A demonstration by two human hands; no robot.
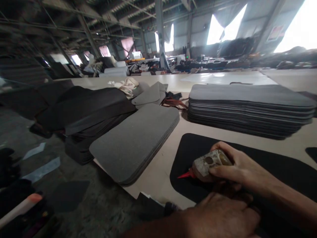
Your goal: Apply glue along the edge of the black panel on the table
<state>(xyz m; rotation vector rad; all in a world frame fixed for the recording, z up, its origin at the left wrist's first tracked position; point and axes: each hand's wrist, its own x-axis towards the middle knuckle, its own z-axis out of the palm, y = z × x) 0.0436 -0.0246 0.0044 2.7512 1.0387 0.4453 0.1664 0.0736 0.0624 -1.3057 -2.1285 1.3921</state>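
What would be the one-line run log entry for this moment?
right hand: holds glue bottle, red nozzle on black sheet | left hand: rests on sheet

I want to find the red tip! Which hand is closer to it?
Right. The right hand holds the bottle that the red tip sticks out of; the left hand rests lower on the black pad, apart from it.

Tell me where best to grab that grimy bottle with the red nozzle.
Grip the glue bottle around its fat body, from above and behind, probably as the right hand does now: it lies tilted with its red nozzle pointing left and down at the black sheet, so keep the fingers off the tip.
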